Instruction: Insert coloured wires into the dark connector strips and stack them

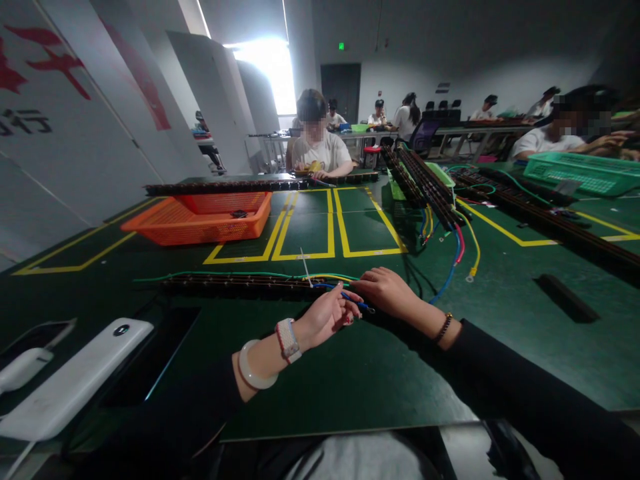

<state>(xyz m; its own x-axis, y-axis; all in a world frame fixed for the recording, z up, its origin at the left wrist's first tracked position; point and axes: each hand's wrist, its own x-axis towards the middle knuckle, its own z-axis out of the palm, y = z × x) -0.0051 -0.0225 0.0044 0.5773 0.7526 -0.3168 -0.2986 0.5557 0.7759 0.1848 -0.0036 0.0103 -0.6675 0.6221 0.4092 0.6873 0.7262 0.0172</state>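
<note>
A long dark strip [240, 283] lies across the green table in front of me, with a green wire [200, 274] along its far side. A white cable tie [305, 263] stands up near its right end, its tail upright. My left hand [327, 313] is at that end, fingers bent around a blue wire [354, 301] that ends in a ring terminal [371, 310]. Just to the right, my right hand [387, 291] is closed at the end of the yellow and green wires [345, 278]; its fingertips are partly hidden.
An orange basket [200, 230] stands at the back left, below another strip [250, 187]. Bundled strips with coloured wires [425, 177] rest at the back right, near a green basket [585, 173]. A white power bank [80, 377] lies front left. A co-worker [323, 143] sits opposite.
</note>
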